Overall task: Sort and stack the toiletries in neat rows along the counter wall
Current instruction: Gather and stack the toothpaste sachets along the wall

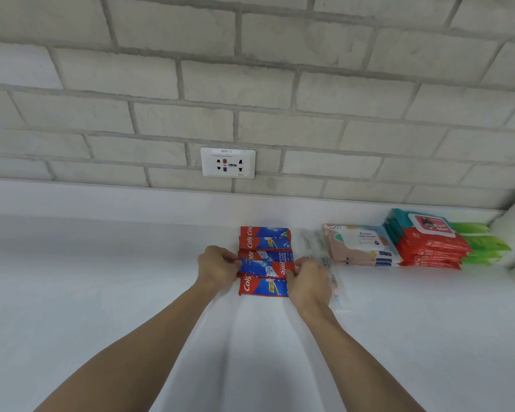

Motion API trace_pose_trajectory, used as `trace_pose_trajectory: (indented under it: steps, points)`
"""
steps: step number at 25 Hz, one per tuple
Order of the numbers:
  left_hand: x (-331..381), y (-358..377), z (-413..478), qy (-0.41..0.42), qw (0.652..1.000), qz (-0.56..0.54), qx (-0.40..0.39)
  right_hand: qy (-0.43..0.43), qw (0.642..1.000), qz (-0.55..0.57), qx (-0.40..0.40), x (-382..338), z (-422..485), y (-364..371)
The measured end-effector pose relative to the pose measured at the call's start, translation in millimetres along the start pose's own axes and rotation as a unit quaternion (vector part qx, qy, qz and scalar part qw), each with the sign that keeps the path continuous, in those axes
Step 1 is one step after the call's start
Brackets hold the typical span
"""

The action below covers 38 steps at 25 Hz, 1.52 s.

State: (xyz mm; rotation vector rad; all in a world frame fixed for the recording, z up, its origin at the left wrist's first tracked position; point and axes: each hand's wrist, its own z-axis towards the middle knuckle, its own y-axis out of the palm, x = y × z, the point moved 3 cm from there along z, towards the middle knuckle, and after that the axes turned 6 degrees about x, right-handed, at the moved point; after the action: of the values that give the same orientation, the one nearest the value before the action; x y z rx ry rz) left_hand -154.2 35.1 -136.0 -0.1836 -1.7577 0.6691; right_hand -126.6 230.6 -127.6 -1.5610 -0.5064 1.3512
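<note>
Several red-and-blue toothpaste boxes (264, 242) lie side by side in a column running out from the counter wall. One toothpaste box (265, 268) sits slightly raised across the others; my left hand (217, 267) pinches its left end and my right hand (308, 281) pinches its right end. Another toothpaste box (263, 287) lies nearest to me, just below the held one. Right of my right hand lie clear-wrapped toothbrushes (324, 257), partly hidden by that hand.
Further right along the wall stand stacks of wet-wipe packs: pastel ones (360, 245), red ones with a teal pack on top (428, 242), and green ones (485, 242) in the corner. A wall socket (228, 162) sits above the white counter (101, 278).
</note>
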Motion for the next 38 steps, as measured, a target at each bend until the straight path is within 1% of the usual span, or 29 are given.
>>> trace_pose_trajectory:
  steps: [4,9,13,15,18,20,22,27,30,34,38]
  points:
    - [1.8,2.3,0.1,0.016,0.999,0.034,-0.002,-0.001,1.000,-0.014,-0.001,3.6,1.3,5.0]
    - [0.2,2.0,-0.1,0.011,0.998,0.055,-0.001,-0.004,1.000,-0.010,-0.007,3.8,0.5,7.3]
    - [-2.3,1.0,-1.0,0.006,0.999,0.053,-0.004,-0.016,1.000,-0.008,-0.016,3.7,-2.2,6.6]
    - [-4.5,-0.4,-1.2,-0.003,0.999,0.045,0.001,-0.030,0.999,-0.004,-0.008,3.0,-6.1,4.7]
    - [-8.1,-6.8,-9.1,-0.008,0.999,0.036,0.011,-0.047,0.998,0.034,0.010,3.5,-15.1,0.0]
    - [-8.9,-15.8,-19.2,0.027,0.999,0.022,0.026,-0.066,0.994,0.085,0.019,2.9,-22.4,-1.3]
    - [-7.6,-30.5,-32.7,0.080,0.996,0.001,0.037,-0.090,0.986,0.140,0.020,-2.7,-35.0,-4.1]
    - [-4.2,-66.3,-63.1,0.154,0.987,-0.025,0.024,-0.138,0.967,0.214,-0.007,-26.6,-75.4,-14.3]
    - [-10.0,-94.2,-80.1,0.211,0.977,-0.012,0.012,-0.178,0.956,0.231,-0.043,-48.1,-105.2,-21.0]
    - [-33.6,-139.3,-96.9,0.267,0.963,0.042,0.005,-0.232,0.941,0.213,-0.120,-78.8,-153.5,-20.2]
    - [-63.6,-184.7,-107.6,0.312,0.944,0.104,0.003,-0.250,0.935,0.206,-0.141,-111.0,-193.5,-11.0]
